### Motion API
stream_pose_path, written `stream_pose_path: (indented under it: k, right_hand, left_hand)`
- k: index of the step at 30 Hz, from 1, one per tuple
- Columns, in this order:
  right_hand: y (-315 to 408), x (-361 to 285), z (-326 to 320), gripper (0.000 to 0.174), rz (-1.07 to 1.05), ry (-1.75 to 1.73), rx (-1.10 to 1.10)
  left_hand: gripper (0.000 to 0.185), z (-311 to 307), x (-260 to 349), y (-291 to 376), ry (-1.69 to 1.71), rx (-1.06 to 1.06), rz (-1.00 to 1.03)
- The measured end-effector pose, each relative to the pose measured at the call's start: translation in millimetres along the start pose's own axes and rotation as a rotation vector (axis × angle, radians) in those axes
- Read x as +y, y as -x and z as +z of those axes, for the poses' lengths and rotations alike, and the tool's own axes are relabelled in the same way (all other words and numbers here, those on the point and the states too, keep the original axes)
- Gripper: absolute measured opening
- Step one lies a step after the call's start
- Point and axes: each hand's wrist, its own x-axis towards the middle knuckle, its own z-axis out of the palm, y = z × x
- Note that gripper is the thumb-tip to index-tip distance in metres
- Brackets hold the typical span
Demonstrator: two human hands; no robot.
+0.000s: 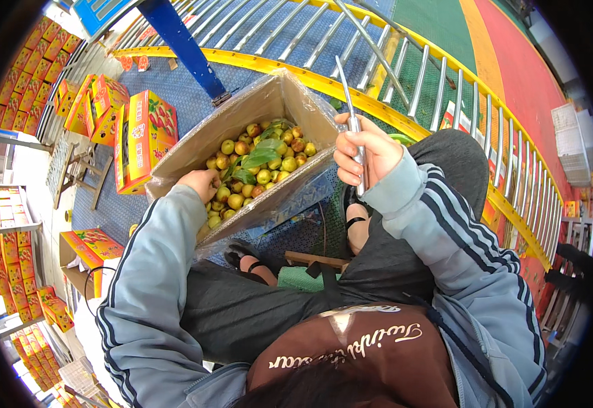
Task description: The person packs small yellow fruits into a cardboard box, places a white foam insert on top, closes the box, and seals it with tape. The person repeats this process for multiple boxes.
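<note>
A cardboard box (255,209) lined with clear plastic stands tilted before my knees. Round yellow-green and reddish-brown fruits (263,176) fill part of it, with several green leaves (261,157) on top. My left hand (200,183) reaches over the box's left end with its fingers bent down among the fruits; whether it grasps one is hidden. Beyond the box's right end, my right hand (362,153) is raised and closed around a silvery metal tool (347,94). That tool has a thick handle and a long slender tip pointing up and away from me.
A yellow-framed roller conveyor (296,64) curves behind the box and along my right. The foot of a blue post (189,51) comes down near the box's far left side. Printed fruit cartons (146,137) and a wooden folding stool (84,173) are at left. A green-covered seat (304,278) is between my legs.
</note>
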Motion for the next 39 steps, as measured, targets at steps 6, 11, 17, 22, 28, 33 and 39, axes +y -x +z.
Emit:
stream_pose_path:
  k: [6, 11, 17, 22, 28, 33, 39]
  right_hand:
    - [-2.1, 7.6, 5.4, 0.025, 0.038, -0.003, 0.035]
    - [-8.5, -23.4, 26.1, 0.021, 0.211, 0.079, 0.059]
    - [-58.9, -77.7, 32.9, 0.020, -0.036, 0.350, -0.196]
    - [-110.2, -76.9, 5.5, 0.019, 0.253, 0.289, 0.287]
    - [-136.9, -93.7, -9.8, 0.018, 0.527, 0.249, 0.093]
    - [-136.0, -81.0, -12.5, 0.016, 0.411, 0.348, 0.162]
    - [-130.0, -72.6, -13.2, 0.014, 0.344, 0.329, 0.197]
  left_hand:
    - [0.021, -3.8, 0.9, 17.9, 0.073, 0.008, -0.040]
    - [0.048, -65.1, -11.7, 53.4, 0.281, 0.338, -0.044]
    - [0.038, -86.2, -119.0, 149.3, 0.607, 1.075, -0.423]
    - [0.051, -50.6, -180.1, 233.0, 1.186, 1.061, -0.752]
    - [0.052, -52.6, -176.3, 277.9, 1.614, 1.119, -0.900]
    - [0.062, -28.6, -156.7, 210.5, 1.522, 0.773, -0.908]
    - [0.071, 2.3, -131.2, 152.5, 1.435, 0.372, -0.978]
